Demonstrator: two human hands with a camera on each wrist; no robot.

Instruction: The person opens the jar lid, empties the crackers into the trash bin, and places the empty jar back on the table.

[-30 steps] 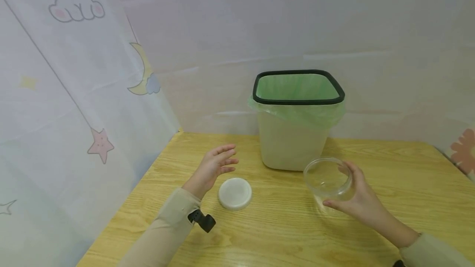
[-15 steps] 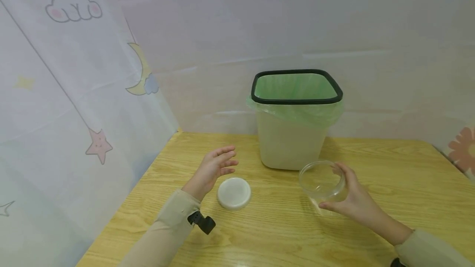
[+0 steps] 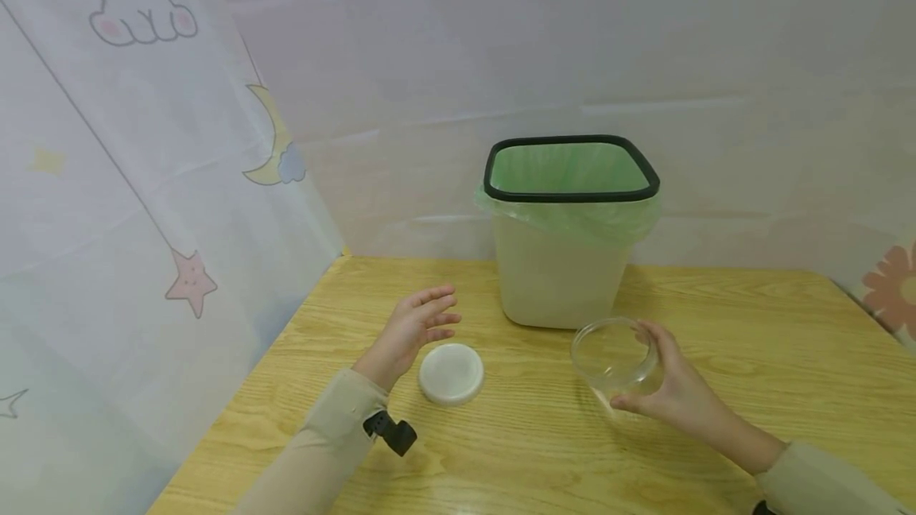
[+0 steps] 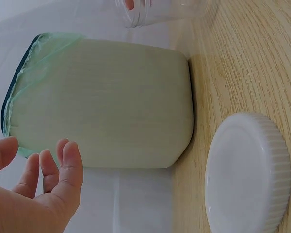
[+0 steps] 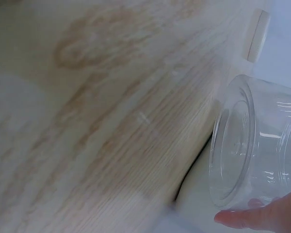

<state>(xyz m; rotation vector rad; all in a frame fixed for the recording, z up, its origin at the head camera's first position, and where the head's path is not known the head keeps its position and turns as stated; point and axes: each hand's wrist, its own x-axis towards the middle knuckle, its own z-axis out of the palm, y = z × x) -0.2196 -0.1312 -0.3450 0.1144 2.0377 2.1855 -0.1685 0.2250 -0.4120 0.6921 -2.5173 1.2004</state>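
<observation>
A clear, see-through jar (image 3: 608, 376) without a lid is gripped from its right side by my right hand (image 3: 676, 388), thumb in front and fingers behind. Whether its base touches the table cannot be told. In the right wrist view the jar (image 5: 262, 141) lies along the right edge, a fingertip against its wall. My left hand (image 3: 415, 328) hovers over the table with loosely bent, spread fingers and nothing in them. Just right of that hand, a white round lid (image 3: 452, 373) lies flat; its ribbed edge shows in the left wrist view.
Behind both hands stands a cream trash bin (image 3: 558, 269) with a black rim and a green liner bag. The wooden table (image 3: 515, 451) ends at a printed cloth backdrop (image 3: 401, 46) at the back and left.
My right hand has carried the jar a short way left and slightly toward me. The left hand and the lid have stayed in about the same place.
</observation>
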